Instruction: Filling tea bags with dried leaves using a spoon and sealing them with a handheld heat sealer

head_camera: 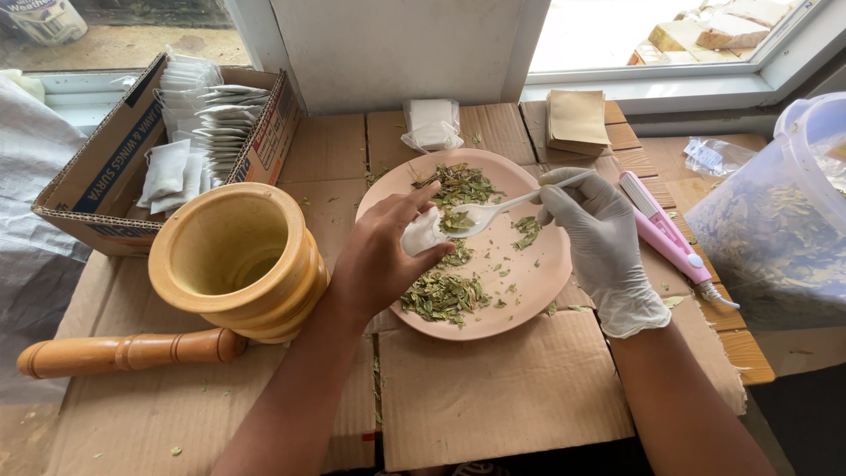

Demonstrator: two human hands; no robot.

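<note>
pouch (421,236) in left hand (381,261), seemingly under spoon (493,210).

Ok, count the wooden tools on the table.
2. The mortar stands upright left of the plate, beside the left hand. The pestle lies on its side in front of it, its tip touching the mortar's base. None seem hidden.

Single head-worn view, steeply down and close over the cardboard-covered table (493,397), facing the window wall.

The left hand (379,256) covers part of the small white bag (421,234). The clear plastic tub (775,220) is cut off at the right edge.
</note>
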